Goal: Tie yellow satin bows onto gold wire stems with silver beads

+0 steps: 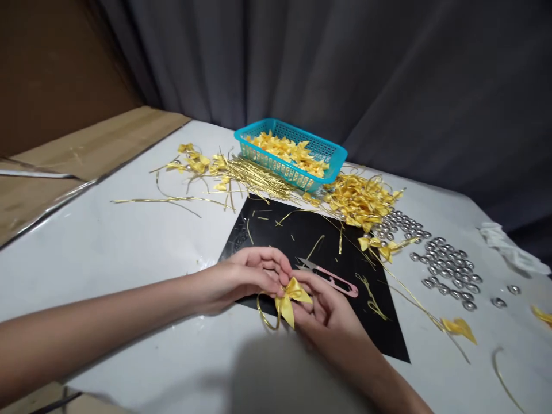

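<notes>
yellow bow (287,300) | left grip (244,279): pinching its centre | right grip (324,307): curled beside right loop, can't tell if holding

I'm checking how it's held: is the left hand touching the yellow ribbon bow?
Touching. The head view shows the left hand with its thumb tip pressed against the yellow ribbon bow, near its middle.

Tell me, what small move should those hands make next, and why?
Perhaps draw the gold cord snugger with the right hand: the cord hangs in a loose loop beside the yellow bow, which the left hand pinches.
</notes>
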Motion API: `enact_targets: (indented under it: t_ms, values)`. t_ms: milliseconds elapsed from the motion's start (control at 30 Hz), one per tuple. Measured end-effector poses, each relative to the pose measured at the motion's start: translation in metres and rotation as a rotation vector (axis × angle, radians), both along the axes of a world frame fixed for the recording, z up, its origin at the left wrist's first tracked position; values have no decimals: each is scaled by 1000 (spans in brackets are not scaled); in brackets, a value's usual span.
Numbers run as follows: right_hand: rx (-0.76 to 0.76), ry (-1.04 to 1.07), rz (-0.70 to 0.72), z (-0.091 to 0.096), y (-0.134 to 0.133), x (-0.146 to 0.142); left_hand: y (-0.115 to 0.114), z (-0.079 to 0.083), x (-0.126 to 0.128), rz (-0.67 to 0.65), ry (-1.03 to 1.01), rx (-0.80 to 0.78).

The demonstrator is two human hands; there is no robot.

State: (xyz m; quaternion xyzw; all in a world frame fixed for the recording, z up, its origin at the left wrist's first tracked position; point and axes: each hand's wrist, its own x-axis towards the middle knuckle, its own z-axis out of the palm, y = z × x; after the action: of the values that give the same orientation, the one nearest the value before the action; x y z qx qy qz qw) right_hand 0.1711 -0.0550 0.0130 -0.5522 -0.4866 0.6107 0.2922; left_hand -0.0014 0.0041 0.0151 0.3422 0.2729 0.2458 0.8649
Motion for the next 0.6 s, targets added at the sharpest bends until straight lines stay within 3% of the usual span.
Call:
enact_targets:
  t_ms: [67,200,400,600]
  values:
    - [-24,82,-50,-3,1,-3,0,-2,0,27,16,46]
    - [65,100,-153,-6,0,-3,0,-3,1,52,92,179]
    - [573,-212,-196,-4,-6,-2,-6,-1,2,-17,228,374]
    - [865,-386,-130,-3,-8,2,-6,1,3,-28,243,316]
